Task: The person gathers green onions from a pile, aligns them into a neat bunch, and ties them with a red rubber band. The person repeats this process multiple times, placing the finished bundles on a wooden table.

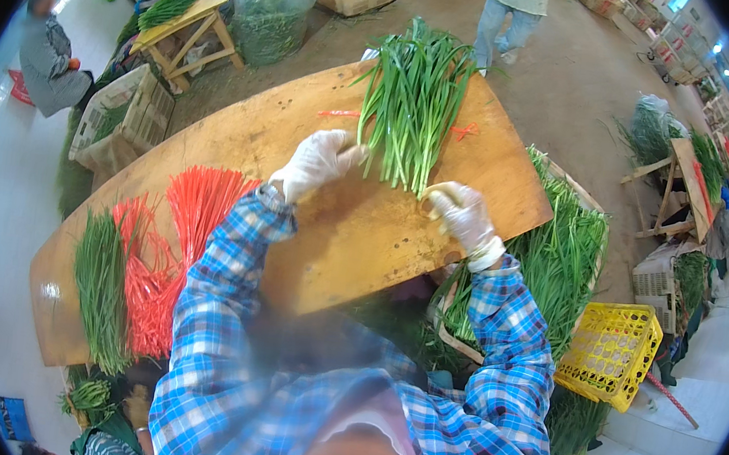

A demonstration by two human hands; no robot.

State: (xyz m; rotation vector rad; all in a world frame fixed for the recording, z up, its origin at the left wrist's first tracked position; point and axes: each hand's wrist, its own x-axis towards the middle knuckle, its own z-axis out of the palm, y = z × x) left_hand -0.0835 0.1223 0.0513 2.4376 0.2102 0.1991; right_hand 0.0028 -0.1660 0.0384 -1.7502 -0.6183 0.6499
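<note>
A bunch of long green leafy stalks [414, 106] lies on the wooden table [331, 224], cut ends towards me, across a red tie strip [466, 131] whose ends stick out on both sides. My left hand [323, 162], in a whitish glove, is beside the bunch's lower left edge, with the thumb near the outer stalks. My right hand [459, 216], also gloved, is just below the stalk ends at the right, fingers curled; whether it pinches a stalk is unclear. Further left on the table lie red plastic strips [206, 211] and a second bundle of thin green stalks [101, 290].
A crate heaped with green stalks [555, 247] stands against the table's right side, a yellow plastic crate [611, 353] beyond it. Other people sit at tables at the upper left and right. A person [512, 16] stands beyond the table; another's arm shows at the lower left.
</note>
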